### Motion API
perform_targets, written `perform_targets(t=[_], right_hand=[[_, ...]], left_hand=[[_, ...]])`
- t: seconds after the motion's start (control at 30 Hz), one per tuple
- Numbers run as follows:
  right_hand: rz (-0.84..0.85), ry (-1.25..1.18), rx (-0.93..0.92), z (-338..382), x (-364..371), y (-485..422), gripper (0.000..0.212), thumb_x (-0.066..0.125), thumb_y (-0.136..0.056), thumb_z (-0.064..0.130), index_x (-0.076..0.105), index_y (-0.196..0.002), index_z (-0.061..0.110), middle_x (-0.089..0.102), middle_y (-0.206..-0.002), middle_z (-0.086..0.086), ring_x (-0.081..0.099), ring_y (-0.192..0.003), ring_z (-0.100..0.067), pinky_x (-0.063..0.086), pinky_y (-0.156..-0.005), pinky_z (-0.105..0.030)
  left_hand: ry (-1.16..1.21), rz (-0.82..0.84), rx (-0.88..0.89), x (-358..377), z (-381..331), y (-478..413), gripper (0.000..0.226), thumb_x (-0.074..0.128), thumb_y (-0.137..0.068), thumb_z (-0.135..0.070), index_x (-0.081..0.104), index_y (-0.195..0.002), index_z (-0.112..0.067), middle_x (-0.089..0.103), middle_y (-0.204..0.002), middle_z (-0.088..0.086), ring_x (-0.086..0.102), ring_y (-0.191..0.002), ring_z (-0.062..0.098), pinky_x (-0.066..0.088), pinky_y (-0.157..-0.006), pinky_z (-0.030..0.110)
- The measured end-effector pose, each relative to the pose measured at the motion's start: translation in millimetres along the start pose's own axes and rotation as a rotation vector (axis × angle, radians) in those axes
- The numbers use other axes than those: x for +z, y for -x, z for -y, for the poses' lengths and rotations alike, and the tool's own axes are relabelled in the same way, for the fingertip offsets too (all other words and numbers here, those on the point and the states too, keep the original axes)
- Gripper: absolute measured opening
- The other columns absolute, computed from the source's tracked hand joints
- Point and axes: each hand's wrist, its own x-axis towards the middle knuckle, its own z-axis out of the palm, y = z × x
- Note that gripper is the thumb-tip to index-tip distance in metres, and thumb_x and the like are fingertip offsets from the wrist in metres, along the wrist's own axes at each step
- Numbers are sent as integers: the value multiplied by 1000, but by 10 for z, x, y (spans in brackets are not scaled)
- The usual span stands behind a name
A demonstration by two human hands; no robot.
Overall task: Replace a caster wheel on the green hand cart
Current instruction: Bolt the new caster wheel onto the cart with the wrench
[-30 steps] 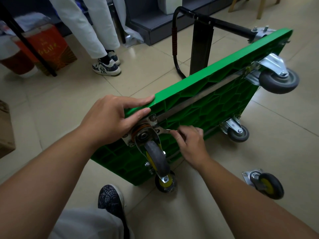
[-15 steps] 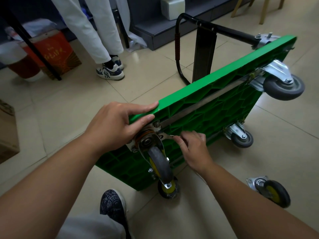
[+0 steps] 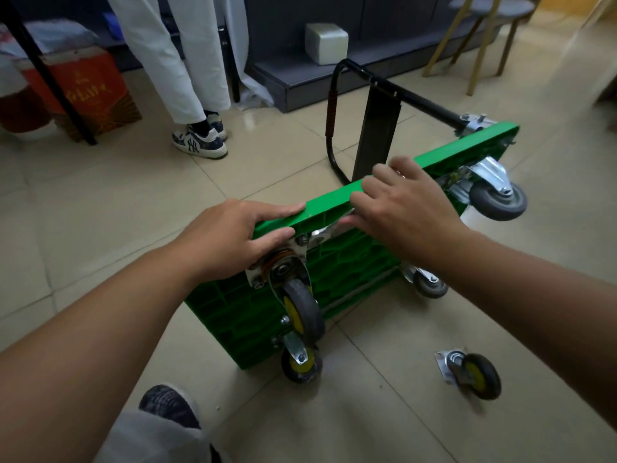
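Green hand cart [image 3: 337, 295]: stood on its long edge on the tiled floor [image 3: 117, 212], underside facing the camera.
Left hand [image 3: 230, 238]: gripped the cart's upper edge at the near corner, above the mounted caster [image 3: 300, 309].
Right hand [image 3: 404, 208]: fingers spread, lay released over the upper edge.
Loose caster wheel [image 3: 470, 374]: lay on the floor, near the cart's near bottom corner, apart from it.

The right hand [image 3: 405, 208] is motion-blurred and covers part of the green plastic hand cart's [image 3: 337, 269] upper edge and the metal strip below it. The left hand [image 3: 233, 235] hides a corner of the near yellow-hubbed caster's steel mounting plate [image 3: 267, 262]. A bystander in white trousers [image 3: 173, 58] beyond the cart is cut off by the top edge.
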Motion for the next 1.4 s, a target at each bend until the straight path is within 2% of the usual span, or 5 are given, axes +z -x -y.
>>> perform_targets(t=[0.13,0.37,0.93,1.1,1.4], right_hand=[[26,122,-98,-70,-107,-174,56,24,-107,50,61,-86,13,60,-79,-7,53,-78,-27,35,-90,-41],[-45,197,-182,-27,-206,-432,50,35,-105,52,62,-83,16,61,-77,-5,54,-76,-25,39,-90,-41],[-100,151,-254,49,-64,-483,50,30,-104,49,63,-85,17,60,-79,-2,55,-82,-23,35,-100,-41],[-129,-3,-252,-23,14,-534,49,36,-102,51,62,-81,16,58,-75,-2,54,-78,-25,30,-98,-41],[-210,-85,-166,-8,82,-503,48,42,-100,52,61,-76,15,57,-70,-2,53,-72,-25,30,-93,-40]], left_hand=[[-7,29,-24,-32,57,50,47,53,-99,-56,40,-142,-68,64,-139,-11,62,-92,9,54,-78,38],[-11,-34,-18,-1,52,82,44,56,-99,-53,46,-141,-64,71,-125,-12,49,-72,-5,35,-61,24],[40,-111,60,50,90,100,51,42,-89,-69,56,-137,-58,77,-118,-11,72,-93,20,58,-76,47],[32,-113,70,50,101,80,40,57,-96,-56,58,-136,-57,75,-123,-14,72,-91,15,57,-73,42],[24,-115,61,49,123,84,46,45,-90,-69,57,-134,-61,75,-122,-15,71,-90,14,56,-73,42]])
